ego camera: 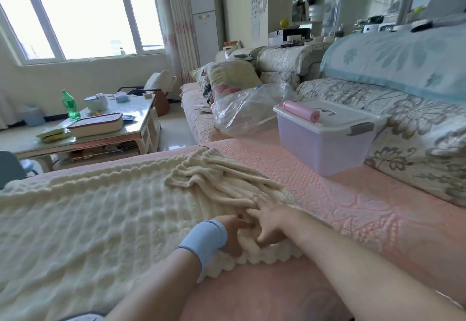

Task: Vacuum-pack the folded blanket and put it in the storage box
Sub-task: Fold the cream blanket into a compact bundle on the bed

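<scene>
Daylight from a big window fills a living room, and your work surface is the pink quilted sofa seat [353, 194] right in front of you. You are at the very start. The cream knitted blanket with a scalloped edge [100, 207] lies spread flat across the seat, rumpled into ridges near its far right corner and not yet folded. Your left hand [233, 233], with a pale blue wristband [204, 242], grips the near right corner of the cream knitted blanket at its hem. Your right hand [273, 222], touching the left, has its fingers spread on top and its thumb tucked under a bunched fold, so it looks to be pinching that same corner. By my reading you are taking hold for the first fold. Everything else is left to do. The crumpled clear plastic bag [247, 111] lies unused further along the seat. Just beside it, the translucent plastic storage box with a white lid and grey latches [325, 149] is closed. A pink cylinder [301, 111] rests on the lid; whether it is a pump I cannot tell. Folding, bagging, drawing out the air, opening the box and stowing all remain.
</scene>
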`<control>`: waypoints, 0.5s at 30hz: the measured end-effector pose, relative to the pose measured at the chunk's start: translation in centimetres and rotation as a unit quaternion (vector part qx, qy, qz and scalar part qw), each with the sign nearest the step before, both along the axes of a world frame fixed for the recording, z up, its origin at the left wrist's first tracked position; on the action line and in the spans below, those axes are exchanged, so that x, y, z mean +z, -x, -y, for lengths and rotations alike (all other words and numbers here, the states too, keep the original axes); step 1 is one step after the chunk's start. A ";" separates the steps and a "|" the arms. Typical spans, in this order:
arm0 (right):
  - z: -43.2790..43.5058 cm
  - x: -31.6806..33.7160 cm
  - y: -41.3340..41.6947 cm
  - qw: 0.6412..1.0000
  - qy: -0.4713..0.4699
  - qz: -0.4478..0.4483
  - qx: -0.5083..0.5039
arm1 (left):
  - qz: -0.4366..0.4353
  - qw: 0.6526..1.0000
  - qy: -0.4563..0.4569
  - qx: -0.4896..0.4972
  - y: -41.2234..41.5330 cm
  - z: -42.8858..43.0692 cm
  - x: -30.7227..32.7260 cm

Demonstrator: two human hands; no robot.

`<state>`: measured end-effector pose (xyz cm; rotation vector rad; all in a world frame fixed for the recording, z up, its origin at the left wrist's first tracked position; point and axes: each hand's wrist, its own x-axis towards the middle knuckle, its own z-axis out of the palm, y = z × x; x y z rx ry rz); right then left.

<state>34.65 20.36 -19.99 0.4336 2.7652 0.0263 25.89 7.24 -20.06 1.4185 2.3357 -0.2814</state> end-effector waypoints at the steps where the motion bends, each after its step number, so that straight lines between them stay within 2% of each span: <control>1: 0.0 0.3 -0.2 1.000 0.001 0.003 -0.023 | 0.002 1.000 -0.026 0.010 -0.2 0.1 0.2; 4: -1.2 2.1 -0.9 0.997 0.027 -0.004 -0.066 | 0.028 0.994 -0.101 0.023 -0.7 0.3 1.8; 7: -2.2 3.4 -1.1 0.992 0.064 0.035 -0.108 | 0.091 0.993 -0.076 0.000 -0.6 0.4 3.0; 10: -2.3 3.8 0.4 0.989 0.044 0.003 -0.142 | 0.230 0.972 0.016 0.040 0.1 0.2 3.4; 12: -2.6 4.1 2.1 0.987 -0.005 -0.079 -0.141 | 0.318 0.941 -0.015 0.116 1.3 -0.7 3.6; 13: -2.9 4.1 3.1 0.982 -0.015 -0.132 -0.134 | 0.323 0.933 -0.064 0.147 2.1 -1.2 3.7; 14: -3.3 4.0 4.1 0.975 -0.001 -0.185 -0.125 | 0.266 0.946 -0.113 0.144 3.0 -1.6 3.7; 15: -3.7 3.7 5.3 0.966 0.034 -0.228 -0.116 | 0.163 0.967 -0.155 0.122 4.2 -2.1 3.6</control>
